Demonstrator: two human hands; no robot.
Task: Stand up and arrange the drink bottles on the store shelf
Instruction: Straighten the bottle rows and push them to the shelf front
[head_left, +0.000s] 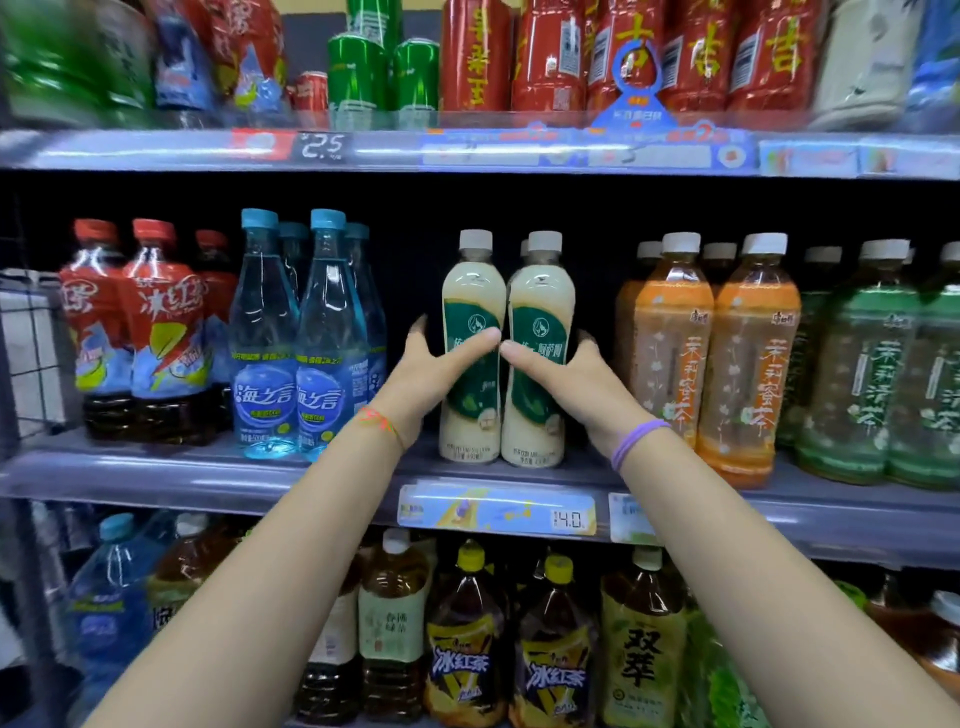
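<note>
Two cream-coloured drink bottles with green labels and grey caps stand upright side by side on the middle shelf (208, 475). My left hand (434, 371) grips the left cream bottle (471, 291), thumb across its label. The right cream bottle (543, 296) is held the same way by my right hand (563, 374). The two bottles touch each other, and at least one more grey cap shows behind them.
Blue water bottles (291, 343) and red iced-tea bottles (150, 332) stand to the left. Orange tea bottles (711, 353) and green tea bottles (872, 374) stand to the right. Dark gaps flank the cream bottles. Shelves above and below are packed with drinks.
</note>
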